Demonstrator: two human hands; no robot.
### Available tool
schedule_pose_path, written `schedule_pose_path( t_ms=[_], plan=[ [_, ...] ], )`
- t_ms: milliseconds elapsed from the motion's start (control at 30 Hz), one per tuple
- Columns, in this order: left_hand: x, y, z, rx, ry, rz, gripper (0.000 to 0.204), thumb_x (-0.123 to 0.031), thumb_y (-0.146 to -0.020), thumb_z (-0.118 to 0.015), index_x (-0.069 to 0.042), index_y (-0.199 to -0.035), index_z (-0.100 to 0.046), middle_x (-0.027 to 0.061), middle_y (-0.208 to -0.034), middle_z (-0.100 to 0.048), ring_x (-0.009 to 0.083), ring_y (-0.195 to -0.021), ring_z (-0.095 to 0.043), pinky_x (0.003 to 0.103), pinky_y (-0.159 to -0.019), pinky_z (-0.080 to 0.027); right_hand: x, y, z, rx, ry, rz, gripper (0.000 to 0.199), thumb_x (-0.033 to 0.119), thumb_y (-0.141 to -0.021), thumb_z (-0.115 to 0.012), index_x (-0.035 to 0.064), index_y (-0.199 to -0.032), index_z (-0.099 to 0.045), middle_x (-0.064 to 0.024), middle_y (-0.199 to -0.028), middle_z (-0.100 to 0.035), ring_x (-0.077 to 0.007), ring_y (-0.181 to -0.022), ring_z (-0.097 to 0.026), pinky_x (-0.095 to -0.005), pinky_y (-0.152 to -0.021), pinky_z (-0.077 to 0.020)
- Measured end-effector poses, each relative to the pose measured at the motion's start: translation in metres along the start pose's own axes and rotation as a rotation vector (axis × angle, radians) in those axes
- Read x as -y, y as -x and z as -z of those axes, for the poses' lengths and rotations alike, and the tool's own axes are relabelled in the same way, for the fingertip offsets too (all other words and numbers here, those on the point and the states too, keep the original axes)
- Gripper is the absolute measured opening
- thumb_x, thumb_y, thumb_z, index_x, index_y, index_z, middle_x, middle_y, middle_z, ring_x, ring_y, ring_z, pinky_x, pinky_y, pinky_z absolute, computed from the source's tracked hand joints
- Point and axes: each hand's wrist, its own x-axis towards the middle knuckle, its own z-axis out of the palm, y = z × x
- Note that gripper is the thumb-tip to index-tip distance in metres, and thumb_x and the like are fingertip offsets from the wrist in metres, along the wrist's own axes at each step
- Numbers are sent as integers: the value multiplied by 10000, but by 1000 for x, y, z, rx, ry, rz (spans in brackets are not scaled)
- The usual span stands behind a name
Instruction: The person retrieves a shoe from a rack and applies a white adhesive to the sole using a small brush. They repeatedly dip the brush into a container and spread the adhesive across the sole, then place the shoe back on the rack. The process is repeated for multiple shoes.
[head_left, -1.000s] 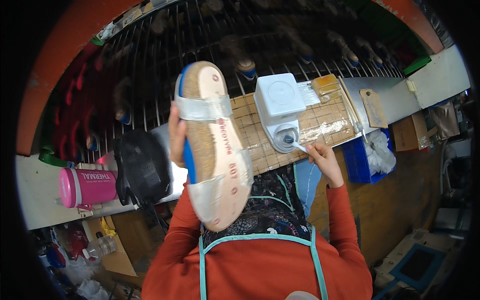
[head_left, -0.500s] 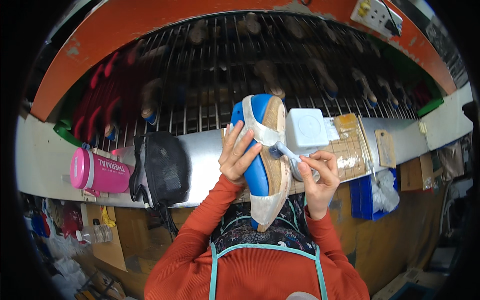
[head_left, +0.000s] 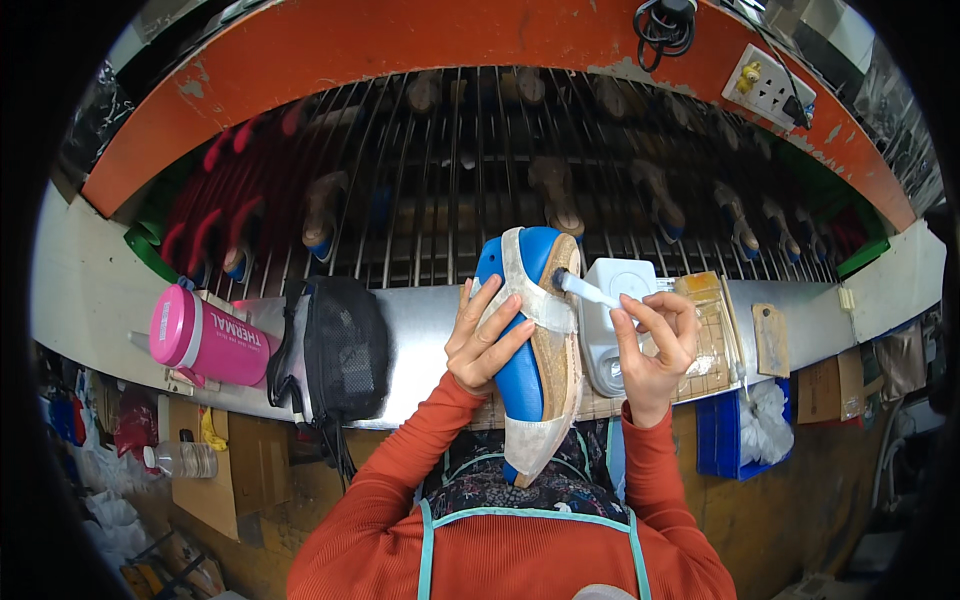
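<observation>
At the left end of the bench (head_left: 420, 330) a pink flask (head_left: 205, 342) lies on its side, and just right of it a black mesh bag (head_left: 340, 350) hangs over the front edge. Near the middle, raised above the bench, the left hand (head_left: 485, 345) wraps its grip around a blue shoe last (head_left: 520, 330) with a pale sandal sole strapped on; it is tilted so the sole's edge faces right, probably to expose it. The right hand (head_left: 650, 345) pinches a small white brush (head_left: 588, 291), its tip touching the sole near the toe. Behind sits a white box-like container (head_left: 615, 310) on a woven mat (head_left: 705, 345), within easy reach.
</observation>
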Motion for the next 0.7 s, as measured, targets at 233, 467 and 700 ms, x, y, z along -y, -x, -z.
schedule_pose_path(
  t_ms=[233,467,700],
  plan=[
    [5,-9,5,48,-8,-48,345,-117,-751,-747,-128,-1086,-664,136,-1236,-631,424,-1193,-554,602,-1036,-372,1,-5,15,160,-6,27,216,109,-683,-809,106,-893,-758,-5,-838,-592,-128,-742,-529,-311,-749,-298],
    [5,-22,8,84,-28,-83,314,-96,-762,-730,-101,-1070,-668,157,-1210,-641,435,-1184,-558,589,-1030,-383,2,-13,25,161,76,189,218,113,-671,-812,123,-881,-756,1,-828,-593,-139,-741,-521,-326,-763,-289],
    [9,-34,7,76,-21,-79,327,-118,-759,-737,-116,-1080,-677,153,-1210,-644,416,-1189,-561,567,-1039,-385,-2,-48,40,316,10,303,200,173,-672,-821,130,-857,-758,1,-843,-603,-118,-698,-513,-312,-747,-301]
  ],
)
